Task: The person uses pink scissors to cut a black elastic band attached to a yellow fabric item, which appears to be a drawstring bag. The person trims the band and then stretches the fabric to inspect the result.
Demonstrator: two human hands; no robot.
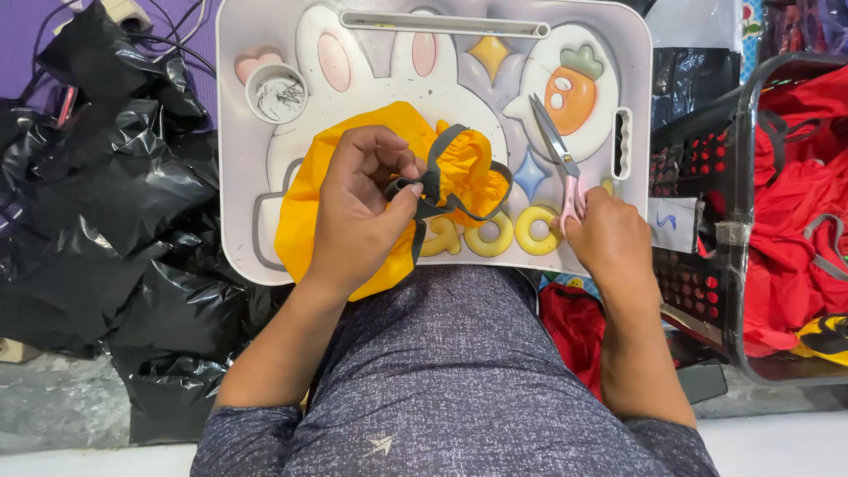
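The left hand [358, 208] pinches a grey elastic strap [442, 181] between thumb and fingers, its grip closed on the band where it joins the yellow fabric piece [309, 208]. That fabric lies on the white lap tray [238, 177]. The right hand [609, 243] rests at the tray's edge, its grip closed on the pink handles of the scissors [558, 159], whose blades lie on the tray.

Black plastic bags [106, 203] are heaped at my left; a black basket [738, 221] of red cloth [795, 212] stands right.
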